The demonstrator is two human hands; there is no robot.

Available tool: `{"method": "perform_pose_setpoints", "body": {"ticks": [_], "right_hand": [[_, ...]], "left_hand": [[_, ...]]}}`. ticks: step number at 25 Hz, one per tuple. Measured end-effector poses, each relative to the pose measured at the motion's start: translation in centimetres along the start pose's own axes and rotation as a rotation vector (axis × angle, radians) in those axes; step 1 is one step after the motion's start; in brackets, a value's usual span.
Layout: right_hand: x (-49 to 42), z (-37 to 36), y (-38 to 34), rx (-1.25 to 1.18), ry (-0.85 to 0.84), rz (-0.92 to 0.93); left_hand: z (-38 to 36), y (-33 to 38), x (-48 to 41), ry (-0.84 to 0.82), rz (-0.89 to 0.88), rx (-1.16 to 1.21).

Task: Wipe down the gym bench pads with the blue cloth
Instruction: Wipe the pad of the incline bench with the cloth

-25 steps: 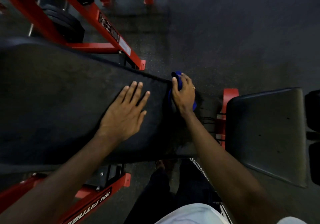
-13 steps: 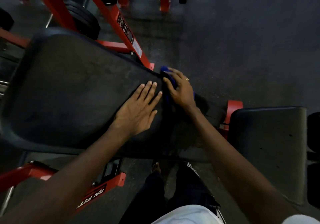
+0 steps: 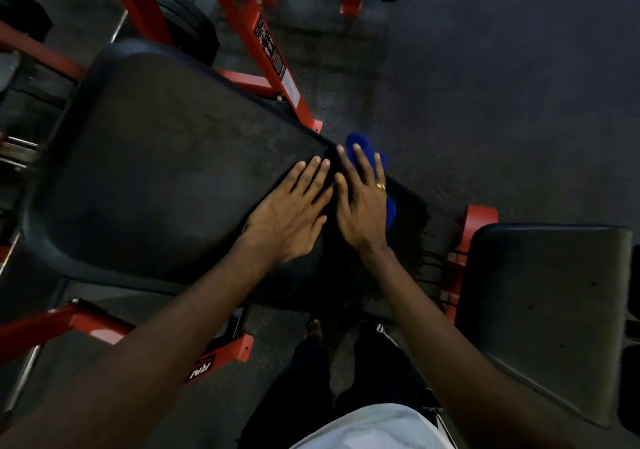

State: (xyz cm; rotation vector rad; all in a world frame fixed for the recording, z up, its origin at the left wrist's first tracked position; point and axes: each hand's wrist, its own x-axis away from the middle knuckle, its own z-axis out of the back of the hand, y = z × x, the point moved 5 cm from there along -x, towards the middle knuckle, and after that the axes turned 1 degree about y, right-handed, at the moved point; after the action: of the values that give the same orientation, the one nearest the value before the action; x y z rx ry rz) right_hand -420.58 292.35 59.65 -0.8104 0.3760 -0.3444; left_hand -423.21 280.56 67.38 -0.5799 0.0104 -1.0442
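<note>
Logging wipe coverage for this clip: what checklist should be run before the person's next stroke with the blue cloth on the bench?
1. Blue cloth under the right hand: ok, flat fingers press it.
2. Blue cloth touching the back pad: ok, at its narrow end, partly overhanging.
3. Left hand braced flat on the back pad: ok.
4. Path along the back pad free: not ok, the left hand lies right beside the right hand.
5. Seat pad already wiped: cannot tell.
</note>
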Motion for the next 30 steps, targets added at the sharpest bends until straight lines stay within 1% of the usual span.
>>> {"method": "perform_pose_setpoints", "body": {"ticks": [2,4,6,9,11,12,13,15,16,17,18,19,21,23,24,26,28,29,30], "right_hand": [[3.1,0.2,2.0,-0.020,0.037,-0.068],[6.3,0.2,2.2,-0.039,0.066,-0.120],[8.4,-0.1,1.5,-0.036,0.080,-0.074],[6.3,0.1,2.3,-0.064,0.104,0.050],[4.6,0.0,3.9,-0.067,0.120,0.033],[4.1,0.0,4.9,-0.059,0.140,-0.028],[3.6,-0.1,6.1,-0.061,0.161,-0.127],[2.8,0.2,7.9,-0.098,0.192,-0.368],[2.7,0.4,8.1,-0.114,0.210,-0.445],[3.1,0.5,7.4,-0.118,0.221,-0.468],[4.1,0.4,6.0,-0.114,0.225,-0.446],[5.9,0.3,4.1,-0.104,0.218,-0.383],[10.8,-0.1,0.5,-0.100,0.134,-0.215],[14.5,-0.4,0.9,-0.077,0.043,-0.149],[15.1,-0.2,2.7,-0.055,0.044,-0.163],[14.7,0.0,7.7,-0.017,0.117,-0.318],[13.5,0.4,11.0,-0.031,0.209,-0.550],[13.3,0.3,11.0,-0.040,0.233,-0.646],[13.3,0.2,10.1,-0.044,0.251,-0.692]], "left_hand": [[-0.2,-0.1,0.0,-0.001,0.012,0.009],[-0.2,-0.2,-0.1,0.006,0.018,0.018],[-0.3,-0.1,0.0,0.017,0.022,0.023],[-0.4,-0.1,-0.1,0.014,0.019,0.008],[-0.4,-0.1,-0.1,0.011,0.011,-0.012],[-0.3,-0.1,-0.1,0.021,0.011,-0.006],[-0.3,-0.1,0.0,0.031,0.015,-0.005],[-0.2,0.0,0.0,0.033,0.015,-0.009],[-0.2,0.0,0.0,0.029,0.011,-0.006],[-0.2,0.1,0.0,0.027,0.009,-0.007],[-0.2,0.2,0.0,0.029,0.008,-0.010],[-0.2,0.1,0.0,0.032,0.009,-0.010],[-0.2,0.0,-0.1,0.030,0.009,-0.007],[-0.1,0.1,0.0,0.028,0.006,-0.005],[-0.1,0.1,0.0,0.031,0.008,0.000],[0.0,0.2,-0.1,0.037,0.007,0.002],[-0.1,0.1,-0.1,0.025,0.004,-0.008],[-0.2,0.0,-0.1,0.022,0.000,-0.008],[-0.2,-0.1,-0.1,0.024,-0.002,-0.002]]}}
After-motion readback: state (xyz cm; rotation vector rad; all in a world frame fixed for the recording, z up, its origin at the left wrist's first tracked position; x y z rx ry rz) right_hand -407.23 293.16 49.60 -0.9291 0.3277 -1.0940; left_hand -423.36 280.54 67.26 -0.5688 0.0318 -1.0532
